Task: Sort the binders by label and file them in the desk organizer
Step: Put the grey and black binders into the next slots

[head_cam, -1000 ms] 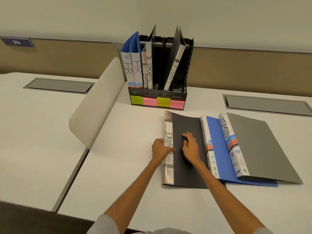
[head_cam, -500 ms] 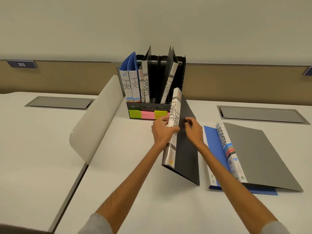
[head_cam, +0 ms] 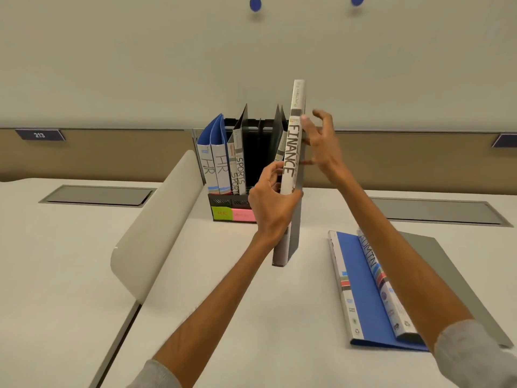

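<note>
On the table (head_cam: 251, 317), two ADMIN binders (head_cam: 355, 289) are lying flat, unfiled. Before the organizer (head_cam: 223, 204) we are holding the FINANCE binder (head_cam: 292, 152) upright in the air: filing it is the step in hand. Our left hand (head_cam: 272, 208) is gripping its spine low; our right hand (head_cam: 321, 147) is steadying the cover, fingers (head_cam: 327, 121) spread loosely. Next, we are judging, it needs lowering into the slot right of the SPORTS binders (head_cam: 240, 172).

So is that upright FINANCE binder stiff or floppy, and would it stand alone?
Probably stiff: the FINANCE binder stands straight though the left hand grips only its lower half. Likely light: the right hand merely touches it with spread fingers. Tall and thin, it would probably tip if released.
</note>
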Action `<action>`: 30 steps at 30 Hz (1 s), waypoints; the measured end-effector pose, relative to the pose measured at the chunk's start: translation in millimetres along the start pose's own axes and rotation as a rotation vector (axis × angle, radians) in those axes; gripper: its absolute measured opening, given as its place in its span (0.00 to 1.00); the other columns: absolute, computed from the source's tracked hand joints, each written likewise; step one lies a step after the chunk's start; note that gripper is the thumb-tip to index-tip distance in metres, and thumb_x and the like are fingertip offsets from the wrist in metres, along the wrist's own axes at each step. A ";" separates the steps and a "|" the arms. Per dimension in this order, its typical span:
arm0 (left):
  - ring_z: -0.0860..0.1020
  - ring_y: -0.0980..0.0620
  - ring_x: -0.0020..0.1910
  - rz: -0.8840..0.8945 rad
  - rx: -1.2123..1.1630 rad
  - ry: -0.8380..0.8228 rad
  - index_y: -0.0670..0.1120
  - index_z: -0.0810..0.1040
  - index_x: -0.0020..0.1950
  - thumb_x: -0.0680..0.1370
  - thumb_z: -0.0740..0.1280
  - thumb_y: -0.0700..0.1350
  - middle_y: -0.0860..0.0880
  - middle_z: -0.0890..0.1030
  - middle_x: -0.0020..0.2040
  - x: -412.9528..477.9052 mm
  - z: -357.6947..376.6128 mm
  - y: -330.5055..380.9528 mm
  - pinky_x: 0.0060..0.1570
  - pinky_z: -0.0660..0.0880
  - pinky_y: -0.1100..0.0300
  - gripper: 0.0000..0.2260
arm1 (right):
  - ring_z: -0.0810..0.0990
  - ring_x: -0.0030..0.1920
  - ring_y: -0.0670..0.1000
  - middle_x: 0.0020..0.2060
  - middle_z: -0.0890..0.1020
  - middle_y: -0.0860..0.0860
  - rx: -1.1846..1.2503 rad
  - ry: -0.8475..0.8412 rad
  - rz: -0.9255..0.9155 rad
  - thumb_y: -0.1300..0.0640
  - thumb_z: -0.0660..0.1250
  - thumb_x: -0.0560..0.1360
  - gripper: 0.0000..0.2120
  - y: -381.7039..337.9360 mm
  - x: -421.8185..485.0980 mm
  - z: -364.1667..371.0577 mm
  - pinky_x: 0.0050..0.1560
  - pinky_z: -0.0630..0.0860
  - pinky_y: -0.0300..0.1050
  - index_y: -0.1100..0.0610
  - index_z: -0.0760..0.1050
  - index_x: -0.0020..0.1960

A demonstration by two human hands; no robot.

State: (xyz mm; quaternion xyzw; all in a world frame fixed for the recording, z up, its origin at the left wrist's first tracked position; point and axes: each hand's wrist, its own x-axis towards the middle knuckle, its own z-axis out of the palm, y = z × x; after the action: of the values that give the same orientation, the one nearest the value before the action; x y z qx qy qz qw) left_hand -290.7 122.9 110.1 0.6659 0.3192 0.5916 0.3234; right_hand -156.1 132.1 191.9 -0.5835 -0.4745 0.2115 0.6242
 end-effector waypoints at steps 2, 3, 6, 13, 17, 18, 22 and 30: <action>0.77 0.74 0.47 0.041 0.009 0.020 0.49 0.74 0.63 0.67 0.76 0.43 0.67 0.77 0.51 8.5 2.3 0.5 0.47 0.80 0.66 0.26 | 0.79 0.52 0.49 0.59 0.75 0.53 -0.011 -0.040 -0.021 0.44 0.63 0.78 0.31 -21.5 15.5 -1.8 0.43 0.83 0.58 0.50 0.53 0.75; 0.77 0.74 0.47 0.060 0.016 0.027 0.49 0.74 0.63 0.67 0.76 0.43 0.68 0.76 0.51 11.9 3.1 -0.3 0.47 0.80 0.66 0.26 | 0.79 0.53 0.50 0.60 0.74 0.54 -0.021 -0.058 -0.029 0.44 0.64 0.78 0.32 -32.1 23.6 -3.1 0.42 0.83 0.59 0.49 0.52 0.75; 0.77 0.74 0.47 0.082 0.030 0.040 0.49 0.74 0.63 0.68 0.76 0.43 0.64 0.77 0.53 18.1 5.3 -6.7 0.46 0.81 0.65 0.25 | 0.80 0.54 0.52 0.61 0.74 0.57 -0.083 -0.116 -0.044 0.45 0.65 0.77 0.33 -57.7 46.2 -6.0 0.40 0.83 0.58 0.46 0.50 0.75; 0.78 0.72 0.48 0.091 0.059 0.065 0.44 0.75 0.63 0.69 0.76 0.40 0.54 0.81 0.56 14.7 11.7 -32.8 0.45 0.82 0.61 0.23 | 0.81 0.52 0.54 0.54 0.76 0.54 -0.240 -0.176 -0.065 0.51 0.68 0.76 0.20 -72.8 77.7 -3.1 0.36 0.84 0.55 0.48 0.71 0.67; 0.78 0.71 0.48 0.089 0.072 0.040 0.44 0.74 0.63 0.70 0.76 0.40 0.60 0.79 0.56 12.4 13.0 -46.9 0.45 0.82 0.59 0.23 | 0.79 0.54 0.53 0.57 0.77 0.54 -0.281 -0.109 -0.132 0.55 0.67 0.77 0.11 -58.6 77.9 4.9 0.34 0.84 0.54 0.55 0.79 0.59; 0.77 0.72 0.48 0.091 0.074 0.028 0.44 0.74 0.64 0.71 0.75 0.39 0.62 0.77 0.56 11.1 12.9 -51.3 0.45 0.82 0.59 0.23 | 0.80 0.53 0.53 0.57 0.77 0.54 -0.285 -0.088 -0.143 0.56 0.67 0.78 0.11 -54.3 76.8 6.7 0.34 0.84 0.53 0.55 0.79 0.59; 0.75 0.76 0.50 0.097 0.088 -0.002 0.46 0.72 0.66 0.73 0.74 0.40 0.63 0.75 0.56 5.7 12.5 -65.4 0.47 0.82 0.60 0.23 | 0.82 0.49 0.54 0.54 0.79 0.52 -0.265 -0.007 -0.187 0.59 0.66 0.77 0.10 -41.1 73.2 13.4 0.33 0.84 0.50 0.57 0.81 0.56; 0.80 0.64 0.55 0.091 0.006 0.000 0.48 0.70 0.68 0.74 0.74 0.48 0.59 0.79 0.58 24.5 10.8 -63.3 0.52 0.81 0.57 0.25 | 0.81 0.52 0.39 0.48 0.85 0.43 -0.268 0.138 -0.374 0.61 0.64 0.73 0.12 -58.8 79.3 29.6 0.56 0.79 0.42 0.54 0.84 0.51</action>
State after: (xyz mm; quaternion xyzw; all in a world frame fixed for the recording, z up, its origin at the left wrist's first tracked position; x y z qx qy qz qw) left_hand -280.2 179.3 72.2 0.6806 0.2903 0.6050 0.2942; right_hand -161.5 199.1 270.0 -0.5762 -0.5544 -0.0132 0.6004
